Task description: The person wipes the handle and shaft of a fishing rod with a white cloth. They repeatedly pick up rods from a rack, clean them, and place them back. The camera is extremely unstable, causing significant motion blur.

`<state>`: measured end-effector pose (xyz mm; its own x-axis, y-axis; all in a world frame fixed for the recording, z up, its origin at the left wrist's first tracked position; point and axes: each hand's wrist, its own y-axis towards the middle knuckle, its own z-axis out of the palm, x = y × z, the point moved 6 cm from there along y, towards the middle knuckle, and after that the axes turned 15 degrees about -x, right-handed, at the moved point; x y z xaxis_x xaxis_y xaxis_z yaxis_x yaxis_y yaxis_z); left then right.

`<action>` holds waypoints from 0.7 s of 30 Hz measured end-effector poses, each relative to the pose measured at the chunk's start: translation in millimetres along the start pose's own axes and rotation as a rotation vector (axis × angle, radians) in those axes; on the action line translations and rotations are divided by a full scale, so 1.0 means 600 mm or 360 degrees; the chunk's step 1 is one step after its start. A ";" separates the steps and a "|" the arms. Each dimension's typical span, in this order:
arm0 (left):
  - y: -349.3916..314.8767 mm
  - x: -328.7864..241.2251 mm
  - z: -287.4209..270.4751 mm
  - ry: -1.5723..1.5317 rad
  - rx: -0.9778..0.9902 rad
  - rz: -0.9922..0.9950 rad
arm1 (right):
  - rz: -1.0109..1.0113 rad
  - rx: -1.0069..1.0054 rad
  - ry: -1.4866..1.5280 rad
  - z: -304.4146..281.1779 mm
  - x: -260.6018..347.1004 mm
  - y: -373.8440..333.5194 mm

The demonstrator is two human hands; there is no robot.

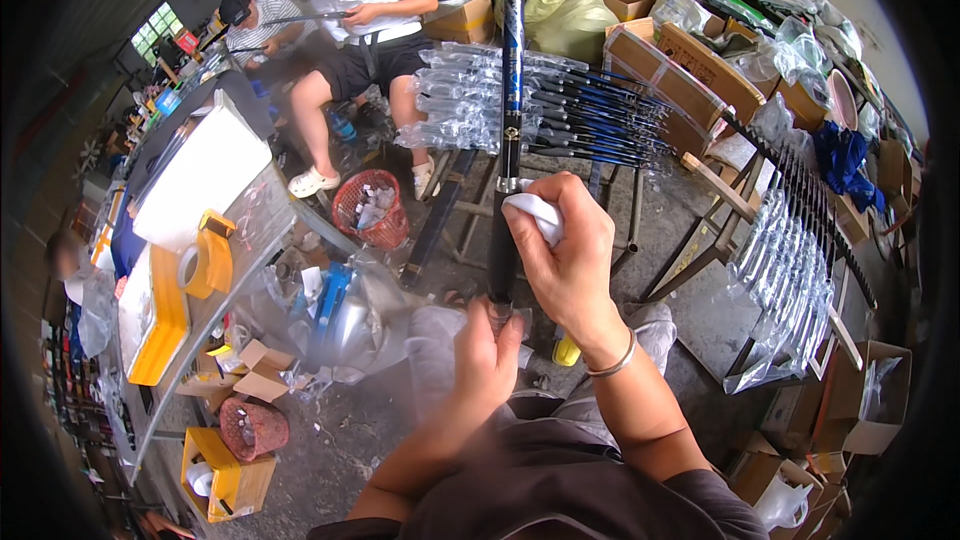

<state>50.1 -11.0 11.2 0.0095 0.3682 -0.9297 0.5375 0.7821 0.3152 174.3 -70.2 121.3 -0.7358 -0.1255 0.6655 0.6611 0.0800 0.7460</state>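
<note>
A long black and blue rod (511,70) stands almost upright in front of me. My left hand (486,352) grips its lower end. My right hand (565,258) wraps around the rod higher up and presses a white cloth (534,212) against it. A thin bracelet sits on my right wrist. Behind the rod, a stack of similar rods in clear plastic sleeves (520,110) lies across a rack.
More sleeved rods (790,250) rest on a wooden frame at the right. A red basket (372,208) stands on the floor. A table (165,155) at left holds a yellow tape dispenser (207,258). Two seated people (370,20) work at the back. Cardboard boxes (680,70) surround the area.
</note>
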 end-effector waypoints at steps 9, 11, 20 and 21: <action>-0.008 -0.012 0.009 0.0097 -0.0035 0.0128 | 0.0863 0.0162 0.0376 -0.008 -0.047 -0.017; -0.012 -0.012 0.014 0.0072 -0.0030 0.0107 | 0.0787 0.0121 0.0308 -0.014 -0.053 -0.019; -0.030 0.042 0.026 -0.0252 0.0097 -0.0182 | 0.1194 0.0107 0.0535 -0.023 -0.071 -0.034; -0.030 0.048 0.027 -0.0307 0.0118 -0.0201 | 0.1216 0.0106 0.0549 -0.022 -0.074 -0.035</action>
<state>54.2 -22.8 -24.2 0.0956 0.1611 -0.9823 0.6048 0.7744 0.1859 195.1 -79.6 75.5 0.0041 -0.3073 0.9516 0.9413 0.3225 0.1001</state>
